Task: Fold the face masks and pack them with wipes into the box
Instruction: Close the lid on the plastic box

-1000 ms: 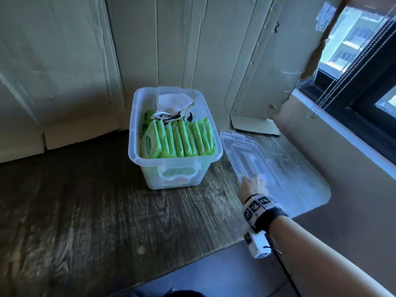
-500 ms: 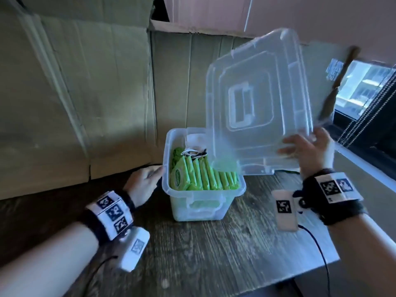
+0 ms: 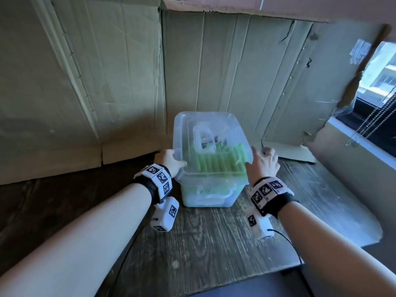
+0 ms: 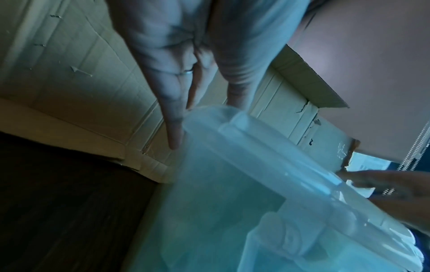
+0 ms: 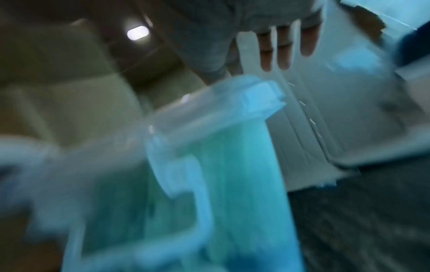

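Observation:
The clear plastic box (image 3: pixel 205 194) stands mid-table with its clear lid (image 3: pixel 214 123) lying on top. Through the lid show a row of green wipe packs (image 3: pixel 218 161) and, dimly behind them, the white masks (image 3: pixel 206 142). My left hand (image 3: pixel 171 161) is at the box's left rim, thumb on the lid's edge. Its straight fingers (image 4: pixel 172 114) lie down along the box wall (image 4: pixel 221 184). My right hand (image 3: pixel 262 162) hovers by the box's right side, and its fingers (image 5: pixel 284 53) are straight, spread and holding nothing. The right wrist view of the box (image 5: pixel 232 165) is blurred.
Cardboard sheets (image 3: pixel 107 82) wall off the back of the dark wooden table (image 3: pixel 203 243). A cardboard flap (image 3: pixel 295 153) lies on the table right of the box. A window (image 3: pixel 381 78) with a bead chain (image 3: pixel 364 125) is at the far right.
My right hand took the lid off the table, raised it over the box, set it on top and let go. My left hand came in to the box's left side.

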A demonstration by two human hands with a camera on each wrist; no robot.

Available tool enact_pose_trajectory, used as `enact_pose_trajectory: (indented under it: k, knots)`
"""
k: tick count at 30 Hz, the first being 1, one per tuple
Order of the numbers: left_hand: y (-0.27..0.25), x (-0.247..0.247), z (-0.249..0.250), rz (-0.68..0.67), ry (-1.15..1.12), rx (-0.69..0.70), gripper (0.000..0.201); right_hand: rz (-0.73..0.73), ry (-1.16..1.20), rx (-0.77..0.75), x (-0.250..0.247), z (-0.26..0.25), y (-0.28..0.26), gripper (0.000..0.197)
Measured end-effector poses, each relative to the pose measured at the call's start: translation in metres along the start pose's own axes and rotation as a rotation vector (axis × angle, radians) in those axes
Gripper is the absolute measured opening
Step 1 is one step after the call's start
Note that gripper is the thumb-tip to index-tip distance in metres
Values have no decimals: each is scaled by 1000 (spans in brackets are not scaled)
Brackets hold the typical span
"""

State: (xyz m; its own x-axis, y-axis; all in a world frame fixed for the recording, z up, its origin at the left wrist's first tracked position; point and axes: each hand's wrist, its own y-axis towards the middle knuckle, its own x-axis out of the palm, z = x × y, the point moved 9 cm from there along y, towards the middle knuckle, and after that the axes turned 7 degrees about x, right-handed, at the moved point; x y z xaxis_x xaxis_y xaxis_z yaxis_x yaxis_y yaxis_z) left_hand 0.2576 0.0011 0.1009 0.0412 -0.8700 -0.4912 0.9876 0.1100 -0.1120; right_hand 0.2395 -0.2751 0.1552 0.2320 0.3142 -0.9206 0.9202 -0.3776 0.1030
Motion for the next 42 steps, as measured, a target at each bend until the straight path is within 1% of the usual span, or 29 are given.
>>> enact_pose_trajectory:
  k: [1, 2, 3, 4, 5, 6, 7, 9, 11, 13, 14, 16, 17, 18, 19, 21, 22, 24, 26, 29, 32, 34, 35, 36, 37, 39, 40, 41, 42]
  knots:
    - [1, -1, 0, 12, 8, -5, 54, 130, -47, -220, -1, -20, -13, 43]
    - [4, -2, 0, 26, 22, 0, 50, 213, -69, -433, 4, -39, -34, 43]
    - [6, -3, 1, 38, 38, 4, 46, 201, -125, -621, 18, -55, -58, 50]
    - [7, -5, 2, 47, 38, 3, 46, 150, -219, -758, 35, -65, -78, 62]
    - [8, -5, 4, 50, 30, 5, 48, 10, -334, -791, 54, -70, -92, 76]
    - [10, -5, 4, 46, 21, -2, 51, -104, -414, -760, 71, -69, -96, 89]
    - [12, -4, 4, 37, 11, -15, 52, -164, -496, -687, 82, -65, -95, 98]
    - [13, -3, 4, 23, 3, -37, 51, -133, -557, -601, 83, -66, -95, 107]
    - [13, -4, 4, 26, 5, -45, 51, -89, -620, -628, 87, -67, -96, 98]
    - [13, -5, 4, 41, -4, -45, 54, -27, -590, -632, 85, -69, -89, 86]
    - [12, -5, 3, 41, -8, -44, 55, -4, -597, -650, 82, -71, -90, 83]
    - [10, -5, 4, 39, -16, -47, 57, -5, -593, -696, 77, -80, -95, 89]
    - [9, -6, 4, 40, -11, -49, 58, -45, -582, -679, 77, -80, -95, 92]
    - [9, -6, 5, 39, -5, -49, 59, -75, -565, -660, 75, -79, -95, 90]
    - [8, -7, 5, 39, -6, -49, 60, -93, -529, -646, 67, -83, -94, 80]
    - [7, -7, 4, 46, -28, -60, 59, -43, -387, -651, 45, -93, -93, 45]
    - [6, -7, 4, 53, -37, -65, 59, -100, -332, -639, 43, -94, -91, 37]
    - [6, -6, 3, 56, -46, -67, 58, -203, -360, -654, 49, -93, -87, 38]
    - [6, -6, 3, 61, -58, -67, 59, -269, -402, -644, 50, -93, -79, 40]
    - [7, -5, 2, 51, -51, -68, 59, -395, -421, -617, 49, -96, -71, 59]
    - [9, -6, 0, 30, -35, -82, 60, -407, -379, -602, 41, -99, -66, 61]
    - [12, -6, -4, 4, -37, -105, 63, -441, -207, -530, 36, -91, -63, 61]
    - [14, -5, -7, -15, -29, -115, 63, -443, -90, -466, 34, -83, -58, 62]
    - [16, -4, -8, -33, -15, -117, 61, -411, 9, -386, 30, -73, -53, 65]
    - [18, -4, -9, -46, 2, -113, 57, -337, 76, -282, 25, -60, -47, 67]
    - [24, -5, -11, -61, 36, -107, 49, -151, 119, -17, 17, -25, -36, 70]
    - [27, -3, -11, -72, 26, -105, 49, -97, 141, 109, 15, -9, -36, 72]
    - [31, -3, -11, -83, -1, -107, 52, -79, 179, 223, 16, 4, -37, 75]
    - [35, -2, -10, -91, -32, -106, 56, -96, 231, 325, 20, 15, -39, 77]
